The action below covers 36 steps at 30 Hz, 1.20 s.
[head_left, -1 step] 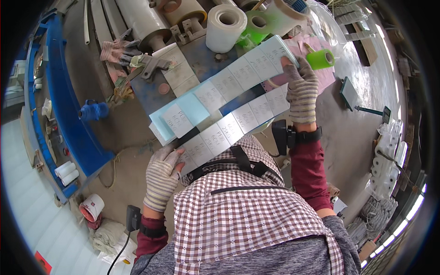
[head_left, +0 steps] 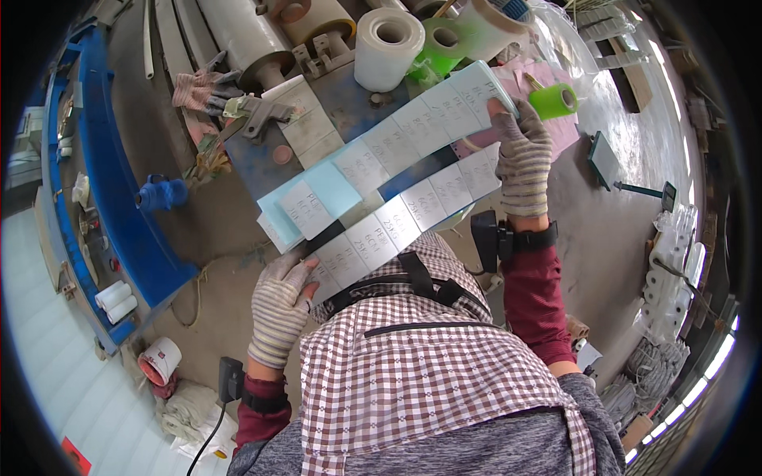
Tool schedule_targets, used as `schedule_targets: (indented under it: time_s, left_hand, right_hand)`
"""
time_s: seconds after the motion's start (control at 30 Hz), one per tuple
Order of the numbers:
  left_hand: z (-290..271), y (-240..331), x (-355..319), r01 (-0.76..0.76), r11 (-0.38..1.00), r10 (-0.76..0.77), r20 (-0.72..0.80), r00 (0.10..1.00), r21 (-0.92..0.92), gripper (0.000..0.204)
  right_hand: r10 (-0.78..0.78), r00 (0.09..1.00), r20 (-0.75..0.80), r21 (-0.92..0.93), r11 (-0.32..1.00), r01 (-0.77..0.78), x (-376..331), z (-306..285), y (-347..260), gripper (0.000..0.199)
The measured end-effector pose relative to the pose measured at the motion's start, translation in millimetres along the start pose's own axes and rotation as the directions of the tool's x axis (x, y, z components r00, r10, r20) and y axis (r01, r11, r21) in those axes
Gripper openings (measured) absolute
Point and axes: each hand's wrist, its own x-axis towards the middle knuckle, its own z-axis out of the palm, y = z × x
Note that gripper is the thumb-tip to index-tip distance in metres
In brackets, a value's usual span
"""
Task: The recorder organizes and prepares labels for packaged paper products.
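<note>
My left hand [head_left: 279, 309], in a striped knit glove with bare fingertips, pinches the lower left end of a white label strip [head_left: 399, 222] with handwriting on it. That strip slants up to the right, its far end at my right hand [head_left: 521, 155]. The right hand, gloved alike, has its thumb on the upper end of a longer pale-blue label strip [head_left: 417, 127], its fingers partly hidden. A light-blue sheet [head_left: 325, 187] lies at that strip's lower left end, with a loose white label [head_left: 306, 210] on top.
Under the strips is a blue-stained table [head_left: 254, 163] bearing a tape dispenser [head_left: 258, 113]. Behind stand a white film roll [head_left: 389, 49] and metal rollers [head_left: 250, 40]. A green roll [head_left: 554, 101] lies on pink sheeting to the right. A blue machine frame [head_left: 131, 190] stands left.
</note>
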Motion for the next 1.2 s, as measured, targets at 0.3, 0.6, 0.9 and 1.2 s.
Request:
schedule_targets:
  time_s: [0.3,0.6,0.9,1.2]
  left_hand:
    - [-22,27,17,-0.003,0.957,-0.021,-0.082,0.996,-0.290,0.035]
    - [-20,51,80,-0.252,0.938,0.175,-0.303,0.937,-0.236,0.042]
    - [-23,67,101,-0.302,0.912,0.233,-0.258,0.938,-0.276,0.040]
    - [-17,70,93,0.164,0.644,-0.157,0.081,0.984,-0.747,0.031]
  right_hand:
    - [0.026,0.996,0.089,0.463,0.884,-0.065,-25,-7,-10,0.041]
    - [0.098,0.953,0.287,0.703,0.654,-0.279,-32,-17,-1,0.039]
    - [0.155,0.918,0.366,0.737,0.554,-0.387,-51,-8,-5,0.041]
    - [0.194,0.922,0.333,0.566,0.741,-0.361,-56,-2,-5,0.038]
